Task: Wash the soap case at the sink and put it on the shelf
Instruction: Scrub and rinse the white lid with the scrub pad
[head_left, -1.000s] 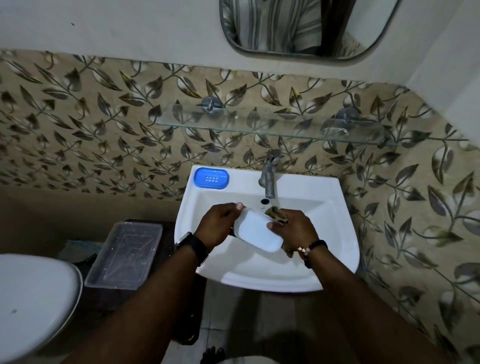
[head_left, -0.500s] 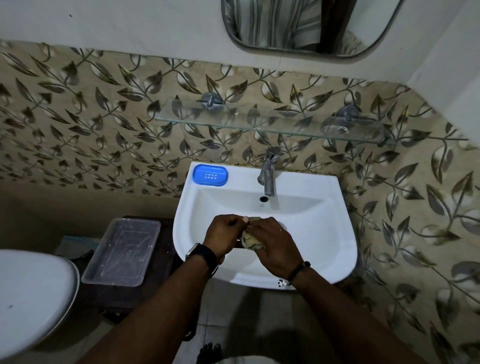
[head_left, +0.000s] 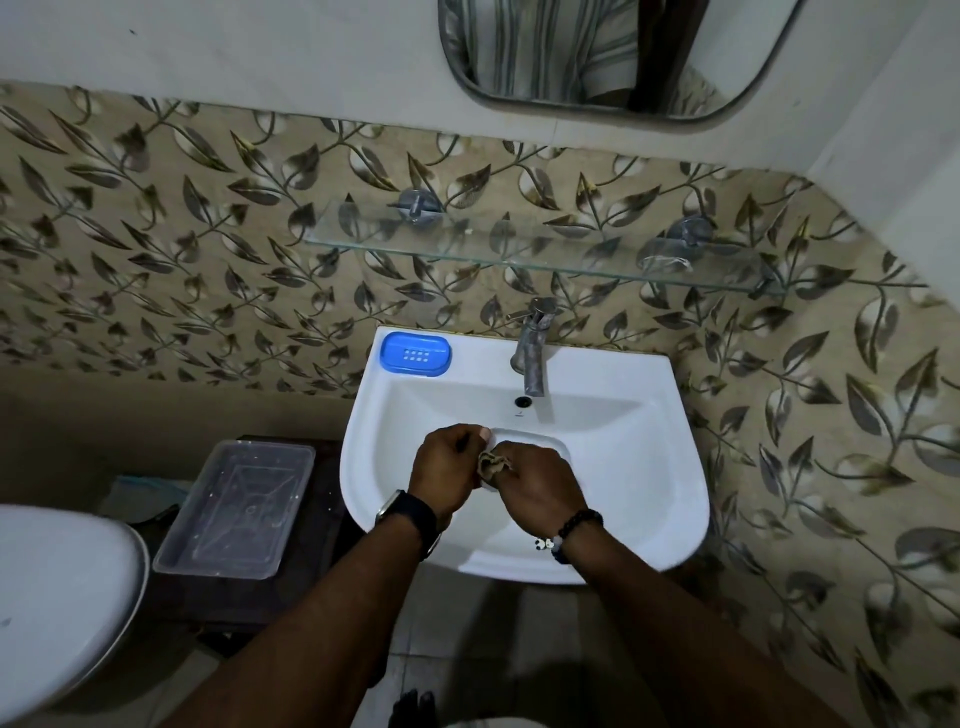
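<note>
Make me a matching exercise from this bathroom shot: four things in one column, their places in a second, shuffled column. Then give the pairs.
Things:
1. blue soap tray
2. tap
3. clear tub
4. glass shelf

Places:
A. on the wall above the sink, below the mirror
B. on the sink's back left corner
C. on the dark stand left of the sink
D. at the middle of the sink's back rim

Pairs: 1-B, 2-D, 3-C, 4-A
</note>
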